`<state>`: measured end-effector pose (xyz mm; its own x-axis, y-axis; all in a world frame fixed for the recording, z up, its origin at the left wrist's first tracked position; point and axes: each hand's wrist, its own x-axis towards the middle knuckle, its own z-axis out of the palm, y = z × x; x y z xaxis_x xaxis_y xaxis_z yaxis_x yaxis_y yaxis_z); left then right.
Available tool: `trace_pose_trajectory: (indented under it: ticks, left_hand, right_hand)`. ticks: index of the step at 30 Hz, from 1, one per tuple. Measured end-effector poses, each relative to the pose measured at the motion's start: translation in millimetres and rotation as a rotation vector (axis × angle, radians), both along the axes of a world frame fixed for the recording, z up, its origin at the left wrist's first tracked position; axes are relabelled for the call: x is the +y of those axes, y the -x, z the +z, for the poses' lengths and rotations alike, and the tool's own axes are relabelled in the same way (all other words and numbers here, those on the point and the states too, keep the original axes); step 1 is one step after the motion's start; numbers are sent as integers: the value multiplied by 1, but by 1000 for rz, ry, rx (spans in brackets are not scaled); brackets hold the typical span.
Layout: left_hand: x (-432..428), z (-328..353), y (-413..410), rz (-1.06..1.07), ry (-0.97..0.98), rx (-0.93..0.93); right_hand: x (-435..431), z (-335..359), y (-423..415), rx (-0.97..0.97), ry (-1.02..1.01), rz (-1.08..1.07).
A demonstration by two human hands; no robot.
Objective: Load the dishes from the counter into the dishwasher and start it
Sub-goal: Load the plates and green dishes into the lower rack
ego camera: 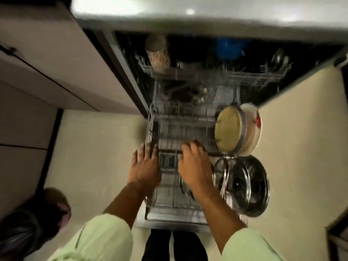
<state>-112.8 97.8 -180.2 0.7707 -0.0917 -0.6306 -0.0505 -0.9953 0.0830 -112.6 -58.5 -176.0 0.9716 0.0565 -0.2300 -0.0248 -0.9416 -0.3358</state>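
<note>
Cabinet point(56, 63) upper left, blurred dark shape lower left, can't tell what it is. Table point(188, 10) edge runs along the top, blurred.

Dishwasher point(188, 48) is open at centre, with the lower rack point(184, 127) pulled out over the door point(169, 222).

Left hand point(145, 167) lies on the rack's left rim. Its fingers point(148, 151) are straight and close together, pinching nothing.

Cup point(159, 55) stands in the upper rack point(207, 76), top centre-left, with a blue bowl point(227, 48) to its right.

Right hand point(194, 168) is on the rack mid-frame. Its fingers point(190, 147) are bent and together over a dark cross bar. With the blur I can't tell whether they grip it.

Dishes already loaded, right side of the rack: yellow plate point(228, 129) on edge, white plate point(253, 132) just beside it, steel lids point(248, 185) below them in frame. Cutlery point(280, 59) upper right, in the upper rack.

Step, as a guess: both hands are working the lower rack, either sliding it or checking free slots.

To do it well:
- Push evenly from both sides so the rack runs straight on its rails.
- Go slowly so the plates stay on edge.
- Watch the lids, which look to hang past the rack's right rim and may catch the frame.
- Keep the fingers clear of the wires when it goes in.
</note>
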Motion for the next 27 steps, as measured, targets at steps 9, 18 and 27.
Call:
trace_pose_trajectory:
  ticks: [9, 18, 27]
  left_hand:
    - [63, 160, 22, 253, -26, -170]
    - [155, 261, 31, 419, -92, -442]
    - [312, 328, 65, 490, -141, -656]
  right_hand:
    - [65, 133, -4, -295, -80, 302]
    - [170, 228, -27, -491, -145, 529]
    - [334, 304, -21, -652, -186, 657]
